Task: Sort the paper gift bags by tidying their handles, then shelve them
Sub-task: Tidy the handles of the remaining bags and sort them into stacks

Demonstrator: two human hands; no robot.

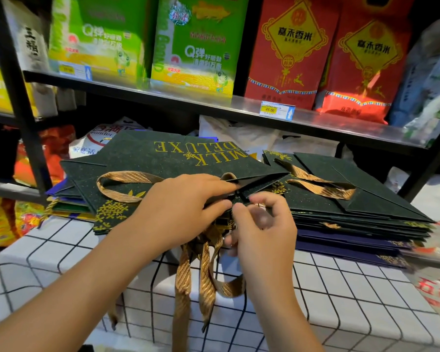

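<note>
My left hand [188, 207] presses the top gift bag [163, 158] flat; my right hand [262, 224] pinches its near edge, directly above the gold handles [203, 270] dangling toward me.

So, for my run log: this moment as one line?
left hand presses dark green bag | right hand pinches bag edge | gold ribbon handles hang loose

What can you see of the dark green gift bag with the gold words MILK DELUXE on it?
The gift bag looks like dark green paper with fine gold speckles, gold lettering and a gold plant motif. It lies folded flat on a stack of similar bags, its lettering upside down to the camera. A gold ribbon handle loops across it. The left hand presses its near edge; the right hand pinches there.
</note>
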